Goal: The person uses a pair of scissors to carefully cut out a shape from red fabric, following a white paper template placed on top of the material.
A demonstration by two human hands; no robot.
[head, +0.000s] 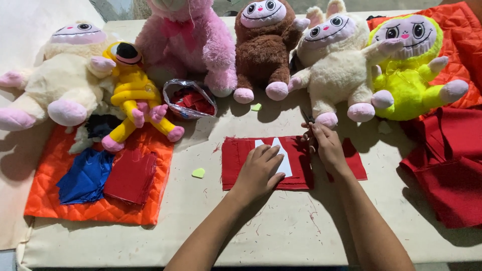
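Red felt lies flat in the middle of the cream-coloured cloth-covered table, a rectangular piece of red fabric with frayed edges, and on it rests a white paper pattern piece, narrow at the top and wider below. The person's left hand lies palm down on both, its fingers spread only a little and flat, pressing the paper against the felt rather than gripping anything. The right hand sits at the felt's far right part, fingers curled closed around a pair of small dark scissors whose tips point away from the person — whether the blades are open or together cannot be told. Behind the felt stands a row of plush toys: a cream plush monster with pink feet at the far left, a yellow one-eyed plush figure, a large pink plush animal, a brown plush monster with a pink face, a cream plush monster with rabbit ears and a neon-yellow plush monster. Between the yellow figure and the pink animal sits a shiny silver foil bowl of red scraps. To the left an orange quilted mat carries a crumpled blue cloth and a folded red felt square. Two small pale-green felt hearts lie on the table — one just left of the red fabric, the other near the brown toy's feet. A heap of dark red cloth fills the right edge.
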